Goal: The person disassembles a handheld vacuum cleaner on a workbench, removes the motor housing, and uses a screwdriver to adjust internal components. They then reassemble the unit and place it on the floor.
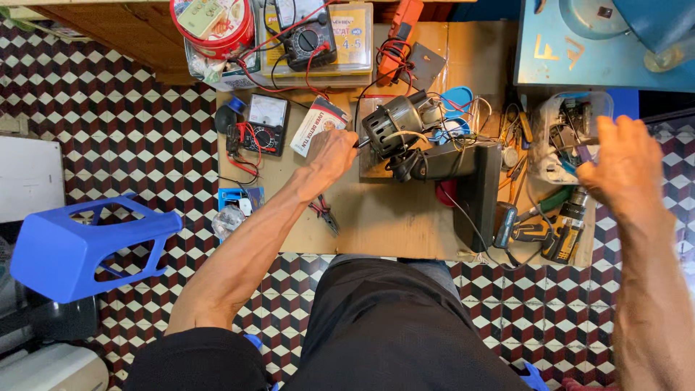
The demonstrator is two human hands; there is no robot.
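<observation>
Head view: a small electric motor (pixel 393 122), a grey ribbed metal cylinder trailing loose wires, sits at centre frame on a worn wooden board (pixel 376 217). The left hand (pixel 331 153) touches its left end, fingers curled shut around a tool I cannot make out. At right, the right hand (pixel 621 163) reaches into a clear plastic tub (pixel 550 119), fingers bunched together. Checkered tile floor (pixel 123 137) surrounds.

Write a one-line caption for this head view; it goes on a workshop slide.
Left hand steadies a small motor on the board while right hand reaches into a clear tub.
</observation>
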